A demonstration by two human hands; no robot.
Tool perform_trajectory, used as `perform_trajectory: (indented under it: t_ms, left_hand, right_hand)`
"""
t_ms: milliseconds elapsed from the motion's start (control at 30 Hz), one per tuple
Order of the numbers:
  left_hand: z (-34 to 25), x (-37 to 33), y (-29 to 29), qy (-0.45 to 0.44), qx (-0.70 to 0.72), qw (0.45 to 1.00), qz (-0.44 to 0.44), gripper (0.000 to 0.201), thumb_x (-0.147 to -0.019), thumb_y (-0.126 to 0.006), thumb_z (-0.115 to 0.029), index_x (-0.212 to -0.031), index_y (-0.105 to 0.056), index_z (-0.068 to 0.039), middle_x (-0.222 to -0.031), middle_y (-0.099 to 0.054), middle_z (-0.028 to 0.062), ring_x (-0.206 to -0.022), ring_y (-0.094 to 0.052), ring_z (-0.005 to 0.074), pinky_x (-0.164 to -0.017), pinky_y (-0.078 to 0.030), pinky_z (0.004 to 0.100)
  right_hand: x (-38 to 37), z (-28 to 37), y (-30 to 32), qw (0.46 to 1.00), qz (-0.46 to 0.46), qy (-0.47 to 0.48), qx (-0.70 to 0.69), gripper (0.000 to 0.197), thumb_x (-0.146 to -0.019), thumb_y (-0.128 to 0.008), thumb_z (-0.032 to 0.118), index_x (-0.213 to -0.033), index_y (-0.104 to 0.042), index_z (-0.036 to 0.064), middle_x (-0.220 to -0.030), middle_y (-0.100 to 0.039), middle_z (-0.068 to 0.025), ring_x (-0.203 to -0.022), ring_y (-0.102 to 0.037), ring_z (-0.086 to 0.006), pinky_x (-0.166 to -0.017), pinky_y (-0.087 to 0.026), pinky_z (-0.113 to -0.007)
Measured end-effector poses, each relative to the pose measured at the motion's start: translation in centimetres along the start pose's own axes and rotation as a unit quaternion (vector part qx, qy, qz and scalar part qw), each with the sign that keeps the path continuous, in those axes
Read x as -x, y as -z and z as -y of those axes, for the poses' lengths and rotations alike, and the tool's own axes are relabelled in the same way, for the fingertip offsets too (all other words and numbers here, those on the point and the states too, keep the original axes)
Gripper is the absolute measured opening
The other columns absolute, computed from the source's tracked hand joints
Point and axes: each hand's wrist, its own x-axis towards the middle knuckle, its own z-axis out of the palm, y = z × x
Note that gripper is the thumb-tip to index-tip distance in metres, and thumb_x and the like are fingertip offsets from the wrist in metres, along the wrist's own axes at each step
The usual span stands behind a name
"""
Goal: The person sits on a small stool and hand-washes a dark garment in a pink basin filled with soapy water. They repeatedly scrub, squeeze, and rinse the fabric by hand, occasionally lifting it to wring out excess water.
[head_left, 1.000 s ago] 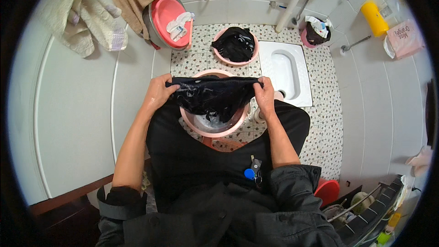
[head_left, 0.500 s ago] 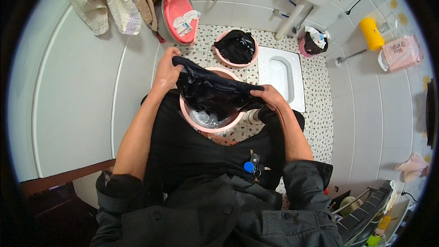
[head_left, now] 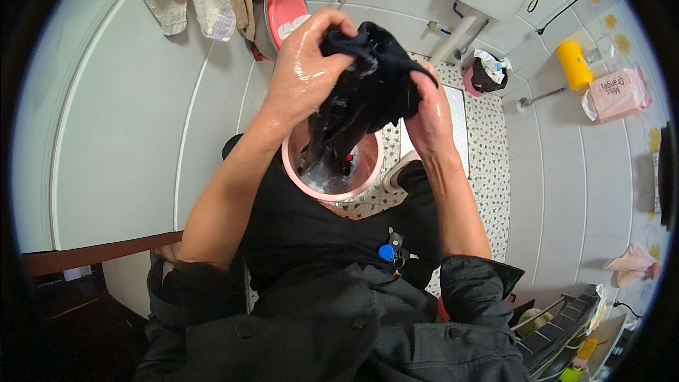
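Observation:
A wet dark garment [head_left: 368, 88] hangs bunched between my two hands, raised above a pink basin [head_left: 369, 159]. My left hand [head_left: 304, 71] pinches its upper left edge between thumb and fingers, and the skin glistens with water. On the other side, my right hand [head_left: 433, 113] is closed on the right edge, its thumb on top. The garment's lower end trails into the basin, where sudsy water [head_left: 329, 177] shows. What kind of garment it is, I cannot tell. The basin stands between my legs.
A white squat toilet [head_left: 458, 117] lies beyond my right hand, with a small lined bin [head_left: 486, 74] farther back. Towels [head_left: 201, 0] hang at the upper left beside a leaning red-pink basin [head_left: 286, 10]. Keys [head_left: 395, 249] rest on my lap.
Both hands have lifted the garment up and drawn closer together, so the stretched cloth is now bunched. The second basin with black clothes behind it is now hidden.

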Motion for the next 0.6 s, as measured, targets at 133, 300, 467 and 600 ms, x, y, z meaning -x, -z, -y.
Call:
perform_trajectory:
  t_ms: [133, 300, 467, 600]
  left_hand:
    - [-4.3, -1.8, -0.5, -0.017, 0.046, 0.999, -0.012, 0.021, -0.078, -0.062, 0.005, -0.098, -0.058, 0.0, -0.086, -0.059, 0.0012, -0.083, -0.058, 0.0101, -0.081, -0.047, 0.025]
    - [-9.6, -5.0, 0.2, -0.049, 0.131, 0.99, 0.0, 0.028, -0.077, -0.06, 0.013, -0.101, -0.06, -0.002, -0.089, -0.059, -0.0006, -0.082, -0.057, 0.0067, -0.072, -0.048, 0.0209]
    - [-11.1, -7.9, 0.3, -0.171, 0.154, 0.973, -0.006, 0.028, -0.078, -0.06, 0.01, -0.104, -0.059, -0.003, -0.089, -0.06, 0.0002, -0.079, -0.058, 0.0073, -0.071, -0.048, 0.0196]
    - [-9.8, -7.0, 1.5, -0.136, 0.147, 0.98, -0.002, 0.035, -0.08, -0.06, 0.008, -0.113, -0.057, -0.004, -0.094, -0.062, 0.0018, -0.084, -0.059, 0.0094, -0.076, -0.048, 0.0211]
  right_hand:
    - [0.6, 3.4, -4.6, 0.997, 0.025, 0.062, -0.029, 0.014, -0.094, -0.052, 0.008, -0.106, -0.057, 0.0036, -0.097, -0.061, -0.0045, -0.091, -0.058, -0.0143, -0.085, -0.046, -0.029]
    - [1.0, 7.9, -7.5, 0.984, 0.085, 0.154, -0.009, 0.014, -0.094, -0.053, 0.01, -0.105, -0.06, 0.004, -0.099, -0.065, -0.0051, -0.093, -0.061, -0.0146, -0.087, -0.047, -0.029]
    - [-0.2, 11.9, -7.3, 0.978, 0.108, 0.178, -0.016, 0.028, -0.1, -0.05, 0.017, -0.115, -0.063, -0.0028, -0.113, -0.069, -0.0123, -0.105, -0.066, -0.0242, -0.097, -0.051, -0.037]
    - [-1.0, 11.4, -8.5, 0.979, 0.113, 0.169, -0.02, 0.028, -0.1, -0.05, 0.017, -0.115, -0.064, -0.0023, -0.112, -0.069, -0.013, -0.104, -0.066, -0.0238, -0.096, -0.051, -0.037]
